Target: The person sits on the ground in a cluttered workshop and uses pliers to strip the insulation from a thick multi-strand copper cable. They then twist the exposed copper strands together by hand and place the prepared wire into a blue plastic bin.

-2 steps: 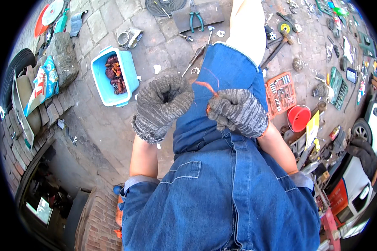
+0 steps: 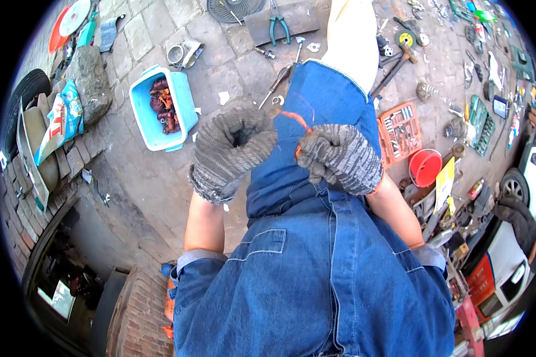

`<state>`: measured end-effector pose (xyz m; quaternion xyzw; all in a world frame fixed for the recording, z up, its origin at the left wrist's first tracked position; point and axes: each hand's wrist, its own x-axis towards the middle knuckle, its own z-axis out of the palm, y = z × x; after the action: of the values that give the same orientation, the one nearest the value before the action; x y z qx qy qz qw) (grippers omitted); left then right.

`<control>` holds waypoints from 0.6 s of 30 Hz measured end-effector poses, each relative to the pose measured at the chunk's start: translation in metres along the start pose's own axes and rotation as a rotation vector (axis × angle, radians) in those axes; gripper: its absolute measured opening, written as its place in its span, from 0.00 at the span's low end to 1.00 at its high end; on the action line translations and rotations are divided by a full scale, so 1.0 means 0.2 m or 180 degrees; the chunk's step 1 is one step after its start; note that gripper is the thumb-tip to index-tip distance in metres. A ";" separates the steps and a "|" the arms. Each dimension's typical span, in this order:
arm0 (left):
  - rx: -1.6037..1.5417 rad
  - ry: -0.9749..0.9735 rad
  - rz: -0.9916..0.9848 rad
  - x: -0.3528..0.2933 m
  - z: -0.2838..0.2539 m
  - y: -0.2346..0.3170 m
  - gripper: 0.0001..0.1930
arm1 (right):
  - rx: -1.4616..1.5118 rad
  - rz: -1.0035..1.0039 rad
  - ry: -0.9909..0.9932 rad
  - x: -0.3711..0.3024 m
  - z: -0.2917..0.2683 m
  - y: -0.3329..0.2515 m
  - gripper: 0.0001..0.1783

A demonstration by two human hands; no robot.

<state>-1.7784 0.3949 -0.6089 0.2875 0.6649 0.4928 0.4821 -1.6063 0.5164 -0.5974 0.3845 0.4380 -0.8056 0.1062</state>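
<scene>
Both my hands wear grey knitted gloves and are raised over my blue denim lap. My right hand (image 2: 341,158) is closed on a small bundle of reddish copper wire (image 2: 296,118). One end of the wire sticks out toward the left, and a bit of orange shows below the fingers. My left hand (image 2: 232,153) is curled into a ring, its fingertips close to the wire's free end. Whether those fingertips pinch a strand is hidden. A light blue plastic basin (image 2: 187,110) holding dark red and copper coils (image 2: 164,107) stands on the ground at the left.
Pliers (image 2: 279,27), a screwdriver (image 2: 275,86) and a hammer (image 2: 399,66) lie on the paving ahead. At the right are an orange socket set case (image 2: 399,134), a red bucket (image 2: 426,168) and scattered parts. A stone block (image 2: 89,83) and a tyre (image 2: 27,95) stand at the left.
Both hands have shifted very slightly. The wire's free end has moved up a little, and its thin strand has swung.
</scene>
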 end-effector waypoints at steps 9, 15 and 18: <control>-0.2500 -0.0773 -0.0453 0.01 0.14 -0.11 0.10 | -0.0690 -0.1131 -0.0114 0.03 -0.04 0.08 0.14; -0.3060 -0.0829 -0.0252 0.00 0.21 -0.12 0.08 | -0.0281 -0.1075 -0.0707 0.02 -0.04 0.06 0.13; -0.2381 -0.0585 -0.0026 0.01 0.21 -0.08 0.07 | 0.0952 0.0322 -0.0841 -0.01 -0.04 0.00 0.15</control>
<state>-1.7380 0.4071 -0.6273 0.1321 0.3943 0.6716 0.6132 -1.6003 0.5227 -0.5980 0.3085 0.2759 -0.8988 0.1448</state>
